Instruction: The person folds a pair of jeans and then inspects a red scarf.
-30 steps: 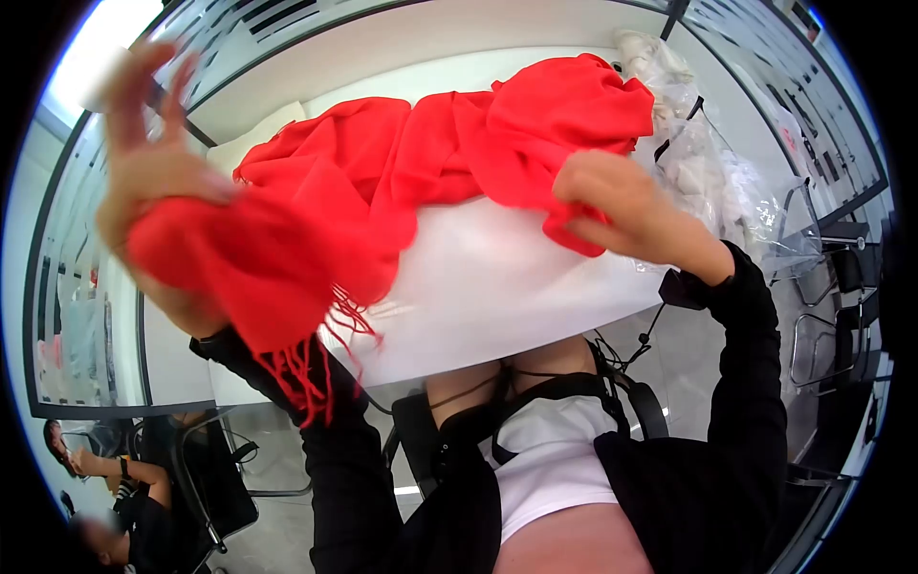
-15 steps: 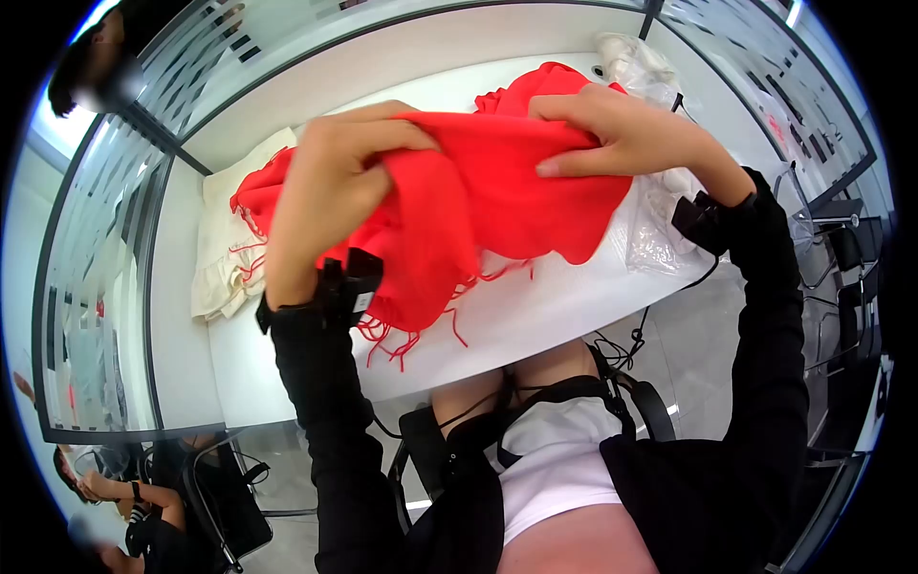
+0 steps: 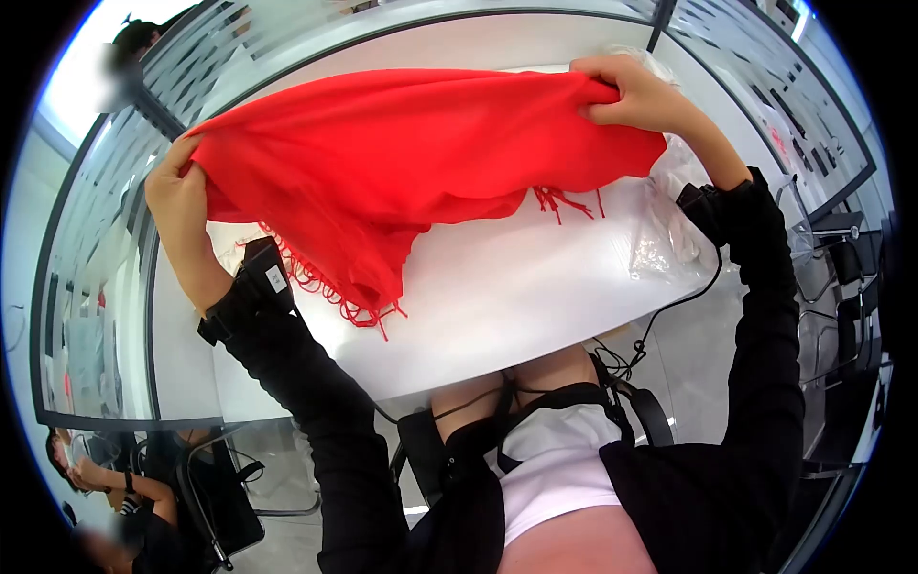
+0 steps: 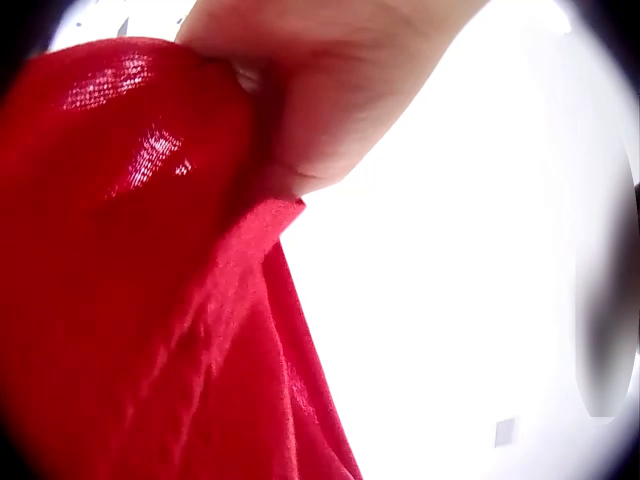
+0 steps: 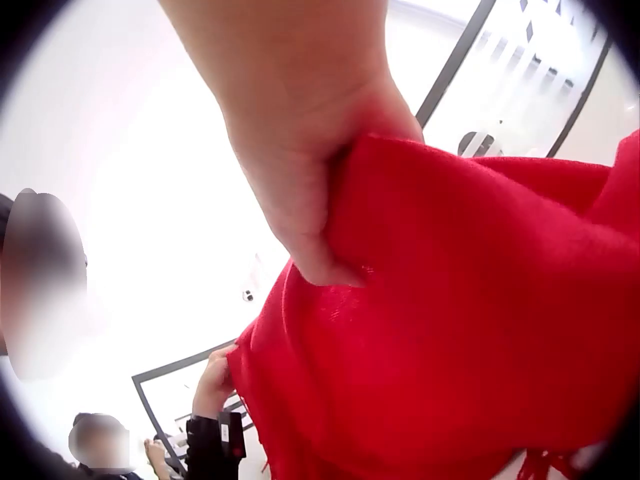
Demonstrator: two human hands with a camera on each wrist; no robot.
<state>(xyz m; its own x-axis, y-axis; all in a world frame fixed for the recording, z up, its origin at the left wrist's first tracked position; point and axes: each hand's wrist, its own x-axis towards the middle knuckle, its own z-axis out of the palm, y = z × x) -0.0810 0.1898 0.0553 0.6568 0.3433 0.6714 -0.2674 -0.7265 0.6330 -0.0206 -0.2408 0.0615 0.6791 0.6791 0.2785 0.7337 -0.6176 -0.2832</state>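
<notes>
A red fringed scarf (image 3: 411, 143) is stretched sideways above the white table (image 3: 507, 297). Its left end is gripped by my left hand (image 3: 177, 196), thumb and fingers folded over the edge. My right hand (image 3: 636, 96) pinches the upper edge near the other end; in the right wrist view the thumb of that hand (image 5: 295, 180) presses against the cloth. Tassels hang below the scarf at its lower left and near the right end. Close up in the left wrist view, the red cloth (image 4: 130, 270) drops in folds from my hand.
Clear plastic bags (image 3: 660, 239) with pale contents lie at the table's right side. Glass-topped partitions (image 3: 96, 277) enclose the table at the back and sides. Black cables (image 3: 626, 354) hang by the front edge. Another person (image 3: 153, 497) sits beyond the left partition.
The bunched scarf has been lifted and spread wide. My left hand brought its end to the middle, then moved out to the left; my right hand took hold of the upper edge and rose.
</notes>
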